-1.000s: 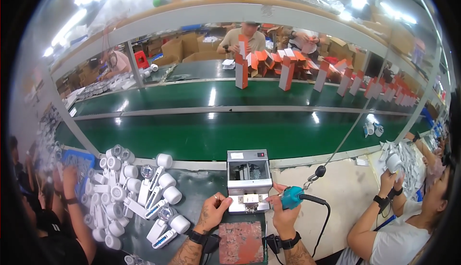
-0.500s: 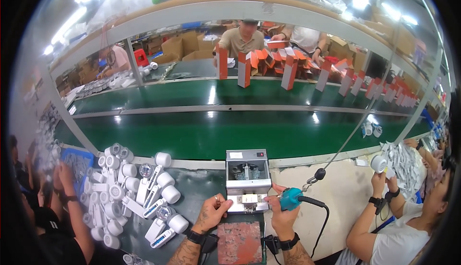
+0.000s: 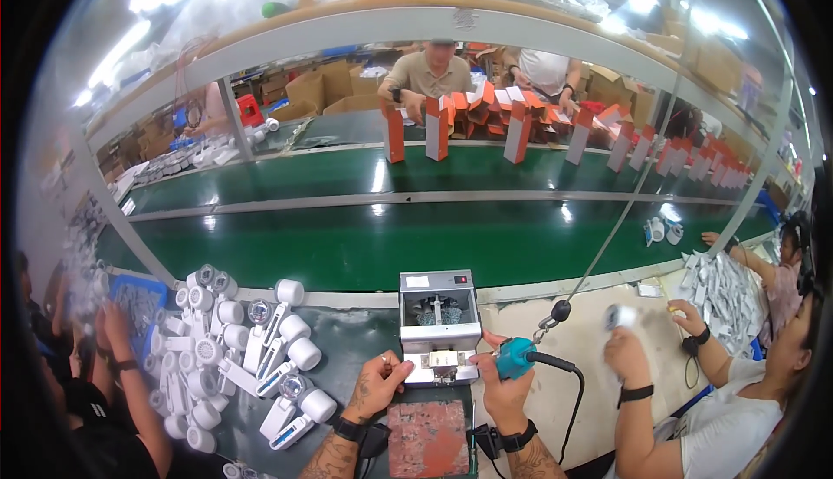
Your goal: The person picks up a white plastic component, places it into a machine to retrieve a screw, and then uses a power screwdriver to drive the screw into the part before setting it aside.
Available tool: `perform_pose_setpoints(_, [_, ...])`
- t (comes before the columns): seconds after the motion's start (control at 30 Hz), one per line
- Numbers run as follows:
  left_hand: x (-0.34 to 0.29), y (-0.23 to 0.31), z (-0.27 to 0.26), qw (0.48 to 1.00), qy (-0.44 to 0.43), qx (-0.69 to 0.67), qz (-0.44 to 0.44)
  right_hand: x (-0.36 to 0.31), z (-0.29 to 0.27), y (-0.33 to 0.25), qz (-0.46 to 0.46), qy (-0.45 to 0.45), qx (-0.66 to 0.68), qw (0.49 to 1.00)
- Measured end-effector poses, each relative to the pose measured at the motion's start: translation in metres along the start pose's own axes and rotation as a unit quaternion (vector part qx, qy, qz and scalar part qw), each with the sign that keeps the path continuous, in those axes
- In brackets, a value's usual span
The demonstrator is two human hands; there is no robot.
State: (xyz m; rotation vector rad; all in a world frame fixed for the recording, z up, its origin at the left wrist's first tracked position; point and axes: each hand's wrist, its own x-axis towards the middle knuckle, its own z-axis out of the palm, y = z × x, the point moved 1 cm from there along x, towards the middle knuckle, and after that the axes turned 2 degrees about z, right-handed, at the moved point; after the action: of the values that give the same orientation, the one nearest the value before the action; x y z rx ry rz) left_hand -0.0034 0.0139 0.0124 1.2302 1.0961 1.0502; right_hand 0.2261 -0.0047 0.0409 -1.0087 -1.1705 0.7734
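"feeder (image 3: 440, 332) first: where is it, and where are you on it?"

"it stands on the bench (image 3: 351, 333) in front of me, just short of the green belt (image 3: 330, 236), with a red slab (image 3: 427, 440) on its near side. my left hand (image 3: 379, 386) is at its left front edge, thumb and finger drawn close together. whether they pinch anything, i can't tell."

"and your right?"

"my right hand (image 3: 506, 395) is curled round the driver (image 3: 515, 357), just beside the feeder's right front edge, thumb reaching toward the pale block (image 3: 443, 359). how tightly the lower fingers close is hidden."

"what has just changed?"

"at my hands, hardly anything: both keep the places they had half a second ago. inside the feeder, a slim bar (image 3: 438, 309) shows clearer than a second ago, so i'd judge it's running."

"and around you?"

"on my right, a co-worker's hand (image 3: 626, 357) has swung a white part (image 3: 619, 316) inward, and it blurs. across from me, the leftmost box (image 3: 394, 139) now stands on the belt. neither touches feeder or driver, so my work looks undisturbed."
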Motion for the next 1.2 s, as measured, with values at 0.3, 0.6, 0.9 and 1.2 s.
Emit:
perform_pose_setpoints(0.3, [0.0,-0.001,-0.001,1.0,0.005,0.018,0.01,0.001,0.002,0.002,-0.026,0.006,-0.004,1.0])
perform_pose_setpoints(0.6, [0.003,-0.004,-0.003,1.0,0.0,-0.003,0.008,0.004,0.007,-0.005,0.005,0.036,0.071,0.997])
perform_pose_setpoints(0.9, [-0.002,-0.005,-0.001,1.0,0.003,0.006,0.014,-0.001,0.003,0.002,-0.018,0.025,0.037,0.999])
perform_pose_setpoints(1.2, [-0.006,0.002,-0.002,0.982,0.113,0.085,0.124,0.003,-0.013,-0.013,0.027,-0.012,-0.013,0.999])
